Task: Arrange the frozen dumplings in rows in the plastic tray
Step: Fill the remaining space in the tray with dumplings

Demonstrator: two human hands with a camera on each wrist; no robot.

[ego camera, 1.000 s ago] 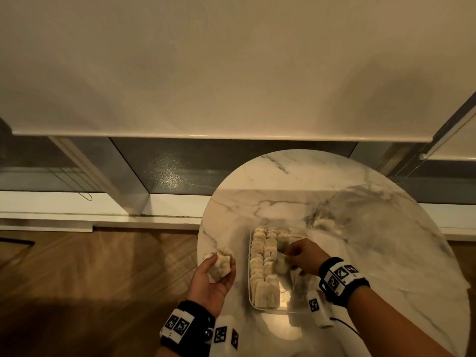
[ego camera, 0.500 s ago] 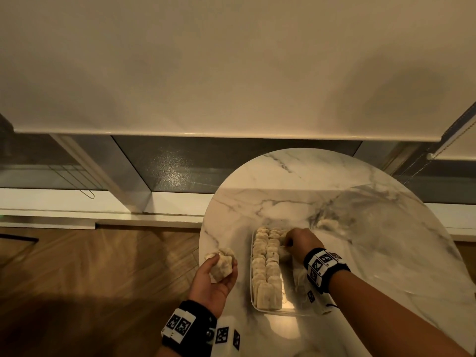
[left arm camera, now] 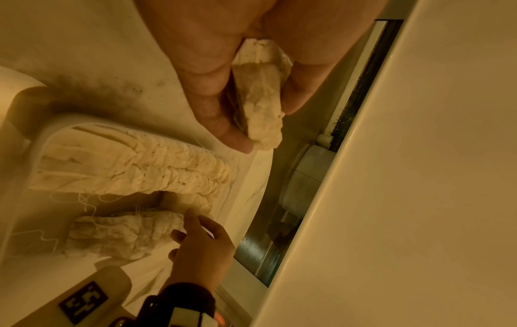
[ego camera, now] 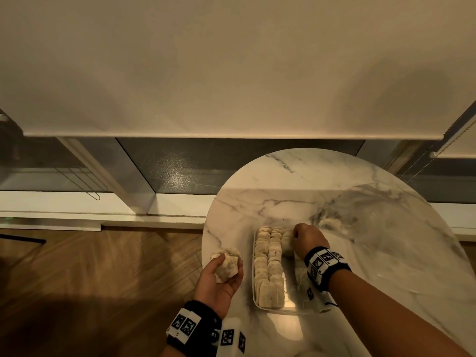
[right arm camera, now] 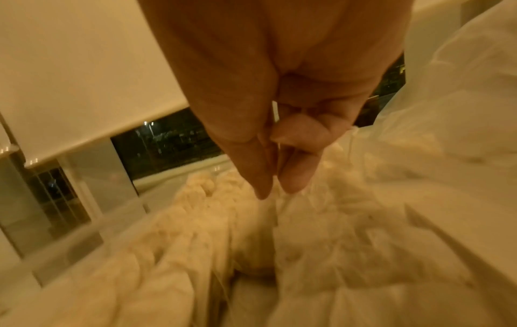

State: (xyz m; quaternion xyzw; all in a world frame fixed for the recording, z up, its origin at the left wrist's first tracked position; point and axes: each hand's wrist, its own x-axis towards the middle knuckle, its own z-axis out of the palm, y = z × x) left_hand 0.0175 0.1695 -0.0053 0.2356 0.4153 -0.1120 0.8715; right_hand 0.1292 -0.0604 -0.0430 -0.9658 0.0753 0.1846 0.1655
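Dumplings [ego camera: 269,264] fill 2 tray [ego camera: 288,309] rows; left hand [ego camera: 219,279] grips more.

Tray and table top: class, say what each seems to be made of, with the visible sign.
Tray: seemingly clear glossy plastic; the table shows through its rim, which glints.
Table top: marble or a marble-look surface, polished; white with grey veins and a soft sheen. Which one is unclear.

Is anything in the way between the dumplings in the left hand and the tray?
Nothing visible. The left hand holds dumplings beside the tray, with only bare table between. The right hand is at the tray's far end; the near right part looks open.
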